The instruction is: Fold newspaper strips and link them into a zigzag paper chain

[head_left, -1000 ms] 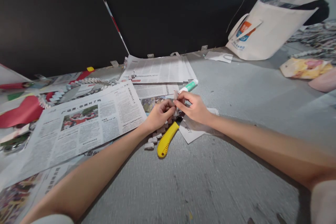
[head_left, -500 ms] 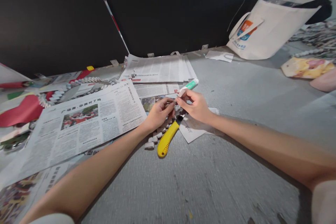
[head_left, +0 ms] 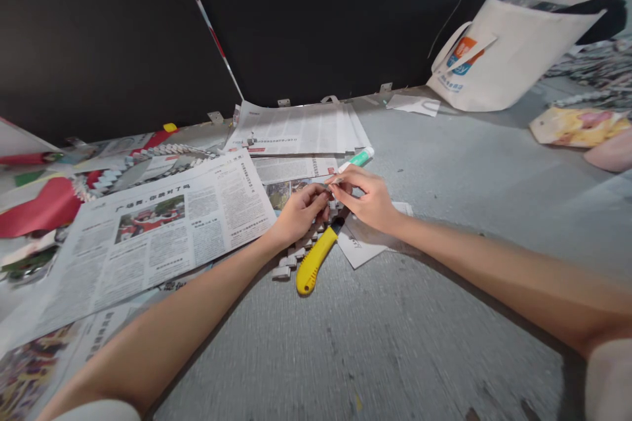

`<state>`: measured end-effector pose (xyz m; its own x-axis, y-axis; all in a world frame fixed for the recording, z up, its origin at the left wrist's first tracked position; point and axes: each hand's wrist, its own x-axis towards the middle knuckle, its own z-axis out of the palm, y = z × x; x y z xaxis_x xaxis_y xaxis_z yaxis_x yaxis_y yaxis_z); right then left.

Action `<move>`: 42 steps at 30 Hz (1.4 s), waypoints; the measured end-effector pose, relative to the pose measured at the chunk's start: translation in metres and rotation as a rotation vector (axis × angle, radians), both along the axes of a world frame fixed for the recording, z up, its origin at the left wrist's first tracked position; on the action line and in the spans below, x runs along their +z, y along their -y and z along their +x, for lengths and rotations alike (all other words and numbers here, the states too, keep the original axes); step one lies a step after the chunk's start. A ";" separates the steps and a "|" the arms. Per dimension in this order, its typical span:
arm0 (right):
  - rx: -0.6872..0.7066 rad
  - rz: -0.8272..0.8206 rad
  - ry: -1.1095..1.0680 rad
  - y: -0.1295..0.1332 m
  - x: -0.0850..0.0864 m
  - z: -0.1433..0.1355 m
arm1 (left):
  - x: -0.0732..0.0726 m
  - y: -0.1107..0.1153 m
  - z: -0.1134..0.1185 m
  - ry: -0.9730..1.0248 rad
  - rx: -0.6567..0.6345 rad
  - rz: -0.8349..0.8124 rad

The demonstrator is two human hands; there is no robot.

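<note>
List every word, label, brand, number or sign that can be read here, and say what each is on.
"广场舞,你跳对了吗": headline on the large newspaper sheet.
Too small: that sheet's other columns, and the print on the stacked sheets behind.
Too blurred: the orange and blue logo on the white bag.
Not legible: dark marks on the white paper by the right hand.

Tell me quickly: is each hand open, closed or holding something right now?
Left hand: closed, fingers curled; whether its grip holds anything is hidden.
Right hand: closed, pinching a small, thin, pale paper piece.
</note>
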<state>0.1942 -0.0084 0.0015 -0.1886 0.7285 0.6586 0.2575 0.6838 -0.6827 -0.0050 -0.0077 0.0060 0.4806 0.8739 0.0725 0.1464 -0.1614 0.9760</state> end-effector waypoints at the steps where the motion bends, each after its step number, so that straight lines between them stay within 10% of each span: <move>1: 0.007 0.002 -0.002 0.000 0.000 0.000 | -0.001 0.000 0.000 0.009 0.001 -0.001; 42: 0.142 -0.237 0.062 0.000 0.002 0.002 | 0.004 0.003 0.003 -0.071 0.042 0.058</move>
